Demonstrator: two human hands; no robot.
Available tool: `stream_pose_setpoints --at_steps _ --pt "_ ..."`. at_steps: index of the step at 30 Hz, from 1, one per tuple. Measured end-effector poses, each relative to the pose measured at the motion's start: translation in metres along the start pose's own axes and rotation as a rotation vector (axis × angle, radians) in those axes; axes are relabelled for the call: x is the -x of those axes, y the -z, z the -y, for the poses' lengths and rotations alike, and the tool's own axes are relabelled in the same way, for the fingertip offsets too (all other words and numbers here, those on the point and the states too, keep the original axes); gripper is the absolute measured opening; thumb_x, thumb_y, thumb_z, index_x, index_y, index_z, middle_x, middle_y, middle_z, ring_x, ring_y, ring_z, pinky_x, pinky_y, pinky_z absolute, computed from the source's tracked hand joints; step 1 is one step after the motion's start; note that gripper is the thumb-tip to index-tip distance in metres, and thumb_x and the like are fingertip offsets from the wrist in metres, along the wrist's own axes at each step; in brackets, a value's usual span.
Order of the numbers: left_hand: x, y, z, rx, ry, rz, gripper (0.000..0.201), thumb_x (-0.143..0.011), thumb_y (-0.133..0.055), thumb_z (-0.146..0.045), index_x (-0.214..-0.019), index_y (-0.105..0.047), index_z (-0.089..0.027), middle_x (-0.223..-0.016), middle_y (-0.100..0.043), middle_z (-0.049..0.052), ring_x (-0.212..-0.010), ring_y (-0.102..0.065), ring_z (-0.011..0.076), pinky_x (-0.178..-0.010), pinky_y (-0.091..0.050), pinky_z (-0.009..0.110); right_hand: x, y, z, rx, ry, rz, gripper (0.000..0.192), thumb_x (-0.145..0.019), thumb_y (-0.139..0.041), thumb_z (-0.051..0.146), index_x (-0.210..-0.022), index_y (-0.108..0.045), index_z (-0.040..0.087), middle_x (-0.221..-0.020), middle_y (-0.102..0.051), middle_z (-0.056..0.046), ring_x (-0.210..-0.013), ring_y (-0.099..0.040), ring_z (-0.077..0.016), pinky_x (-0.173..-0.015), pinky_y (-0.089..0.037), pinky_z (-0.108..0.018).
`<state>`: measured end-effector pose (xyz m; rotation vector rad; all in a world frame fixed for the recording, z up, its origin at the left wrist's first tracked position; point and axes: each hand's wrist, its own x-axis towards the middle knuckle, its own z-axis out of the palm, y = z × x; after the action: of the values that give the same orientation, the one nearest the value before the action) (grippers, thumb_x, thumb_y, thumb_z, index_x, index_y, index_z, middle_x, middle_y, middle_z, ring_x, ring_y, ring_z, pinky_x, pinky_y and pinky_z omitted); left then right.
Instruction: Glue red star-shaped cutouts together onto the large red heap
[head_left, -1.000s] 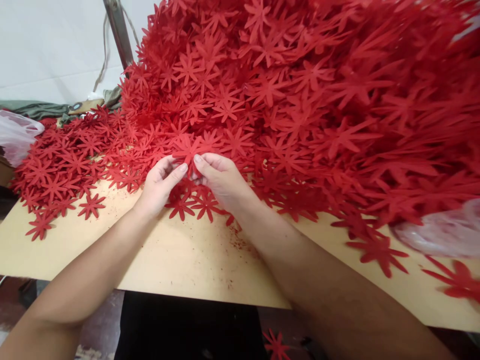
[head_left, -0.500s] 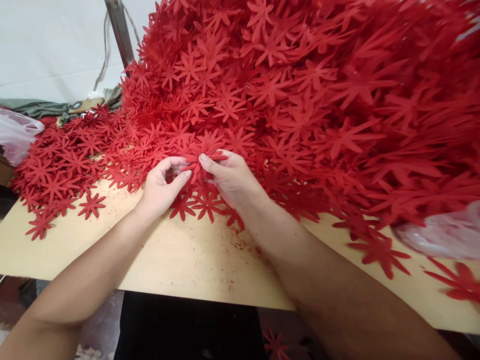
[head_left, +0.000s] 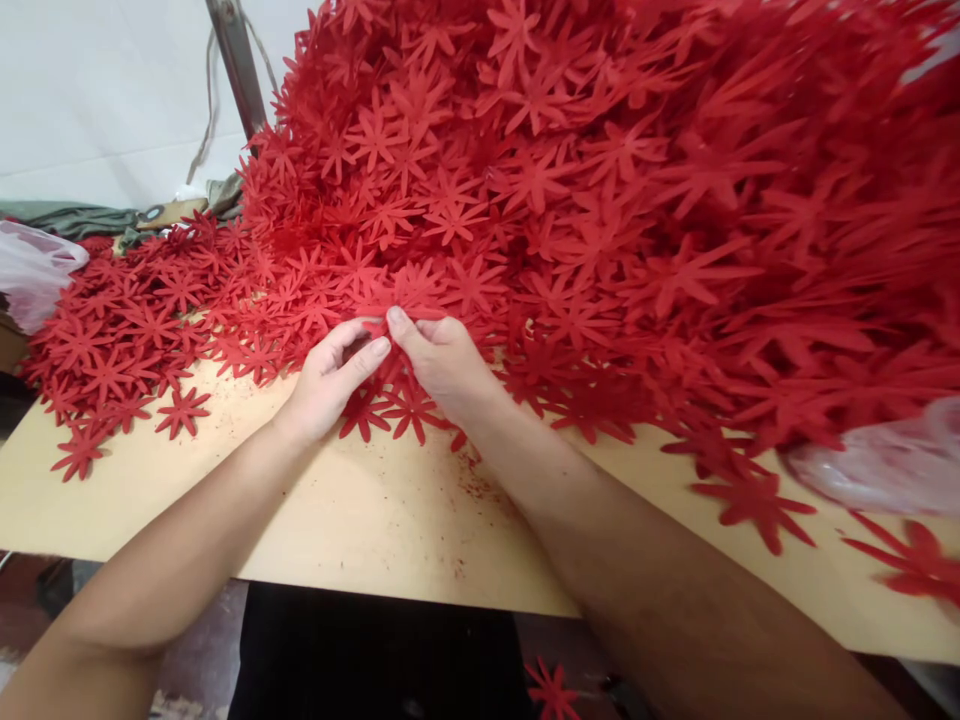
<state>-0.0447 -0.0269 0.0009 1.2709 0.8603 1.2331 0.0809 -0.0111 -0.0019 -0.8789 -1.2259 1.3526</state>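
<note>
From the head camera, both hands met at the near foot of a huge heap of red flower cut-outs (head_left: 570,180) that covered most of the light wooden board (head_left: 360,520). The left hand (head_left: 330,375) and the right hand (head_left: 442,355) pinched one red flower piece (head_left: 390,300) between thumbs and forefingers, the two thumbs almost touching at its lower edge. That piece lay at the very edge of the heap, touching the flowers behind it, so how far it was lifted clear could not be told. Just under the hands, a few single flowers (head_left: 397,410) lay flat on the bare board. To the left, a thinner spread of the same cut-outs (head_left: 127,340) ran toward a clear plastic bag (head_left: 30,270) at the board's far left end. Another plastic bag (head_left: 877,465) sat at the right edge, near two loose flowers (head_left: 754,505). A grey metal post (head_left: 236,60) rose behind the heap against a white wall. One stray flower (head_left: 553,690) lay on the floor below the board's front edge
</note>
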Motion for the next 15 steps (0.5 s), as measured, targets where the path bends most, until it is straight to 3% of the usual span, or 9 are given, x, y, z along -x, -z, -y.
stream_pose_setpoints --at_steps 4,9,15 --pt "-0.003 0.002 0.004 0.048 -0.004 -0.125 0.027 -0.066 -0.076 -0.04 -0.078 -0.064 -0.019 -0.08 -0.067 -0.003 -0.079 -0.062 0.0096 -0.083 -0.049 0.024 0.002 -0.004 -0.003 0.024 0.036 0.131 0.029 -0.077 -0.061 0.049 -0.081 -0.063 0.02 -0.081 -0.066 -0.001 -0.088 -0.062 -0.0146 -0.087 -0.051 -0.03" --pt "-0.008 0.004 0.003 0.161 0.03 -0.257 0.02 -0.065 -0.076 -0.026 -0.077 -0.062 -0.019 -0.074 -0.068 -0.005 -0.073 -0.063 0.0087 -0.078 -0.051 0.024 0.002 -0.005 -0.005 0.003 0.003 0.259 0.025 -0.07 -0.067 0.038 -0.086 -0.061 0.02 -0.082 -0.065 -0.001 -0.086 -0.06 -0.015 -0.081 -0.05 -0.03" --pt "-0.013 0.012 -0.007 0.229 0.088 -0.372 0.008 -0.076 -0.065 -0.022 -0.074 -0.059 -0.019 -0.069 -0.067 -0.003 -0.06 -0.06 0.0077 -0.061 -0.049 0.02 -0.002 0.003 0.0 0.005 -0.084 0.036 0.015 -0.072 -0.066 0.026 -0.067 -0.055 0.018 -0.057 -0.054 0.006 -0.051 -0.045 -0.0057 -0.056 -0.04 -0.021"
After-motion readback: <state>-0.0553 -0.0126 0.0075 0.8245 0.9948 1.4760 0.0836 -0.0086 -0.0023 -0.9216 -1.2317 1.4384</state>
